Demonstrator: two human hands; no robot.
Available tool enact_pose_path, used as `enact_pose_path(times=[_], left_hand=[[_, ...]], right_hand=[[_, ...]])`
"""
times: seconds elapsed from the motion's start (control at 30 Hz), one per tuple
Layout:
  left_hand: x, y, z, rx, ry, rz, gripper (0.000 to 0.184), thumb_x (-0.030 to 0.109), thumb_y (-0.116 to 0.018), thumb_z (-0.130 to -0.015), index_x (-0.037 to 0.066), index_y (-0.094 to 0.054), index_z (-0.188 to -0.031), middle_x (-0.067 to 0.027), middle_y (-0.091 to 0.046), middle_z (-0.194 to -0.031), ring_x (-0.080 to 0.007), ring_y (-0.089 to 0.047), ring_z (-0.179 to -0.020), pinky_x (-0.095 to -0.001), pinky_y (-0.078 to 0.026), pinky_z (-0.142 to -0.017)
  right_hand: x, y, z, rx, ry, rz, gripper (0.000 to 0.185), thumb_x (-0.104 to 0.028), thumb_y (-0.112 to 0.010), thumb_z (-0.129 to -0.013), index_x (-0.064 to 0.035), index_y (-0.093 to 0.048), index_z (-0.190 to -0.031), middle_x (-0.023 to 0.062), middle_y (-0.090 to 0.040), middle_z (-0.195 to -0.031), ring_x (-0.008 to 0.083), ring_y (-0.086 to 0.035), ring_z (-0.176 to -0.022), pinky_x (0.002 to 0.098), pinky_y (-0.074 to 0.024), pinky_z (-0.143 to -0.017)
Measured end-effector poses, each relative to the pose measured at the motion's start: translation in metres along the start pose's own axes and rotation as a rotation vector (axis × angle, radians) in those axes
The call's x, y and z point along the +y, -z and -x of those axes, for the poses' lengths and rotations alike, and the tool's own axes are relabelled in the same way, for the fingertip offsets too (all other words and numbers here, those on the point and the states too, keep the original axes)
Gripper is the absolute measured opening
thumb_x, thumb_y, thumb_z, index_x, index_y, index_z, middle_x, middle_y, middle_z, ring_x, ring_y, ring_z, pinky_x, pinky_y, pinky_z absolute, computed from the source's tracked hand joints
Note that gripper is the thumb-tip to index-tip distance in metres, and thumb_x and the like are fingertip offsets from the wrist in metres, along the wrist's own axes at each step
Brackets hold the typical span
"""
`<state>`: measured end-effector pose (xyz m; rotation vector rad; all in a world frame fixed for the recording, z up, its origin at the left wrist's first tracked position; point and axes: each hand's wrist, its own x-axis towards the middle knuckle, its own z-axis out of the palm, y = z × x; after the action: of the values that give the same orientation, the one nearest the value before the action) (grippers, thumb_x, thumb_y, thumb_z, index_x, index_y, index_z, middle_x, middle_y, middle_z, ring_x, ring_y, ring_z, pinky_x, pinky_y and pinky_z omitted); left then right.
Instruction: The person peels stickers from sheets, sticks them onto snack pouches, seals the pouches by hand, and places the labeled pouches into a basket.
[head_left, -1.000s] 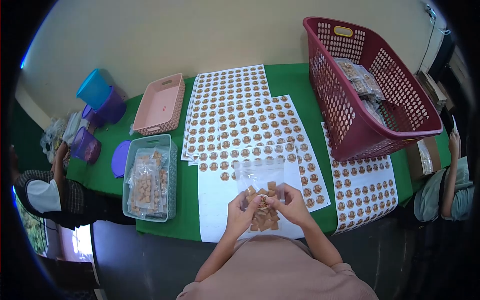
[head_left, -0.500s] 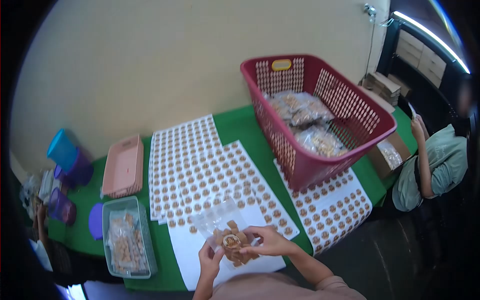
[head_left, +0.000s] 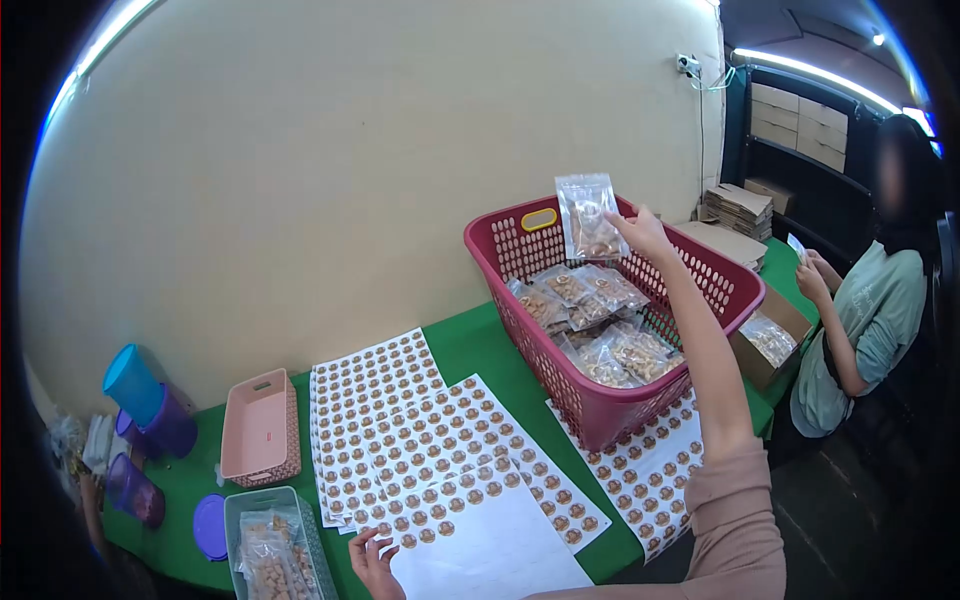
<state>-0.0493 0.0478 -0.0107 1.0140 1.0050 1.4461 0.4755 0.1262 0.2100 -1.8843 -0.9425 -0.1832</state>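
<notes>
Over the red plastic laundry basket (head_left: 590,405), my right hand (head_left: 642,236) pinches a clear zip pouch (head_left: 590,225) with brown pieces inside by its side edge. The pouch hangs upright near the basket's back wall. Below it, several filled clear pouches (head_left: 610,290) lie in the basket. My left hand (head_left: 375,562) is low in the view, its fingers apart and slightly bent, with nothing in it. It is at the left edge of the top sticker sheet (head_left: 470,550); I cannot tell whether it touches. Round brown stickers cover this sheet's upper part, and its lower part is bare white.
More sticker sheets (head_left: 370,400) lie on the green table (head_left: 455,340). At left are a teal tray (head_left: 235,545) of filled pouches, a pink basket (head_left: 262,430), a purple lid (head_left: 210,527) and plastic cups (head_left: 165,420). A person (head_left: 860,310) stands at right by a cardboard box (head_left: 775,345).
My right hand has carried the pouch from above the sheets up over the red basket. My left hand has let go of it and moved left. The view has tilted upward.
</notes>
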Motion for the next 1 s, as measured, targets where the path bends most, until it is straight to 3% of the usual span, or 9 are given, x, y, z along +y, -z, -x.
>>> enact_pose_path(times=[0.13, 0.27, 0.3, 0.43, 0.67, 0.73, 0.87, 0.93, 1.0], left_hand=[[0.006, 0.018, 0.011, 0.068, -0.075, -0.071, 0.024, 0.022, -0.048, -0.082, 0.004, -0.048, -0.097, -0.0076, -0.049, -0.092, -0.0173, -0.051, -0.079, -0.0321, -0.044, -0.068], [0.004, 0.045, 0.019, 0.18, -0.017, -0.094, 0.021, 0.022, -0.048, -0.082, 0.004, -0.049, -0.094, -0.0065, -0.049, -0.09, -0.0166, -0.05, -0.075, -0.0306, -0.043, -0.068], [0.001, 0.057, 0.018, 0.165, 0.003, -0.073, 0.026, 0.018, -0.049, -0.082, 0.003, -0.046, -0.104, -0.0081, -0.049, -0.097, -0.0176, -0.051, -0.085, -0.0297, -0.043, -0.074], [-0.002, 0.063, 0.018, 0.424, -0.032, -0.128, 0.02, 0.019, -0.044, -0.082, 0.002, -0.045, -0.093, -0.0073, -0.045, -0.092, -0.0137, -0.049, -0.075, -0.0258, -0.043, -0.062], [0.019, 0.078, 0.015, 0.401, -0.166, -0.191, 0.015, 0.011, -0.046, -0.081, 0.001, -0.048, -0.092, -0.0081, -0.049, -0.091, -0.014, -0.052, -0.076, -0.0245, -0.044, -0.064], [0.026, 0.097, 0.01, 0.444, -0.198, -0.246, 0.017, 0.011, -0.048, -0.08, 0.001, -0.049, -0.093, -0.0064, -0.049, -0.089, -0.0125, -0.051, -0.077, -0.0227, -0.042, -0.066], [0.034, 0.153, -0.005, 0.559, -0.195, -0.434, 0.018, 0.012, -0.051, -0.077, 0.001, -0.05, -0.092, -0.0078, -0.049, -0.092, -0.0169, -0.049, -0.085, -0.0277, -0.039, -0.074], [0.032, 0.184, -0.011, 0.66, -0.27, -1.006, 0.026, 0.014, -0.055, -0.073, 0.001, -0.049, -0.095, -0.0128, -0.046, -0.099, -0.0251, -0.045, -0.094, -0.033, -0.035, -0.081], [0.026, 0.205, -0.018, 0.643, -0.271, -1.103, 0.033, 0.016, -0.057, -0.07, 0.001, -0.048, -0.098, -0.0146, -0.044, -0.103, -0.0282, -0.042, -0.098, -0.0352, -0.033, -0.084]], right_hand=[[0.038, -0.012, -0.024, -0.091, -0.152, 0.21, 0.066, -0.039, -0.057, -0.069, 0.012, -0.038, -0.107, 0.0281, -0.049, -0.1, 0.0353, -0.048, -0.097, 0.0348, -0.0392, -0.082], [0.025, -0.005, -0.001, -0.206, -0.098, 0.249, 0.046, -0.04, -0.057, -0.068, 0.0018, -0.053, -0.086, 0.0183, -0.056, -0.088, 0.0261, -0.053, -0.086, 0.0329, -0.0397, -0.076], [0.022, -0.007, -0.002, -0.165, -0.084, 0.23, 0.044, -0.038, -0.057, -0.069, 0.0017, -0.053, -0.087, 0.0168, -0.056, -0.088, 0.0248, -0.053, -0.086, 0.0321, -0.0397, -0.076], [0.006, -0.017, 0.007, -0.159, 0.206, -0.036, 0.037, -0.028, -0.059, -0.071, 0.0029, -0.052, -0.089, 0.0139, -0.057, -0.084, 0.019, -0.054, -0.082, 0.0289, -0.0424, -0.073], [-0.102, 0.009, 0.176, -0.471, 0.475, -0.43, 0.026, -0.013, -0.051, -0.074, 0.0015, -0.05, -0.096, 0.0099, -0.052, -0.093, 0.0176, -0.048, -0.091, 0.0294, -0.0373, -0.079], [-0.104, 0.015, 0.214, -0.581, 0.739, -0.337, 0.029, -0.016, -0.054, -0.072, 0.002, -0.05, -0.095, 0.011, -0.052, -0.093, 0.0193, -0.049, -0.09, 0.0293, -0.037, -0.079], [-0.078, -0.004, 0.28, -0.871, 0.59, -0.491, 0.029, -0.019, -0.056, -0.07, 0.002, -0.052, -0.09, 0.0122, -0.054, -0.089, 0.02, -0.051, -0.085, 0.0283, -0.0373, -0.077], [-0.044, -0.028, 0.307, -0.939, 0.456, -0.566, 0.025, -0.016, -0.055, -0.071, 0.0016, -0.052, -0.089, 0.0107, -0.055, -0.088, 0.0179, -0.052, -0.083, 0.0274, -0.0381, -0.076], [-0.014, -0.049, 0.342, -1.027, 0.05, -0.612, 0.022, -0.012, -0.053, -0.073, 0.0013, -0.052, -0.09, 0.0096, -0.056, -0.088, 0.0157, -0.052, -0.083, 0.0268, -0.0388, -0.076]])
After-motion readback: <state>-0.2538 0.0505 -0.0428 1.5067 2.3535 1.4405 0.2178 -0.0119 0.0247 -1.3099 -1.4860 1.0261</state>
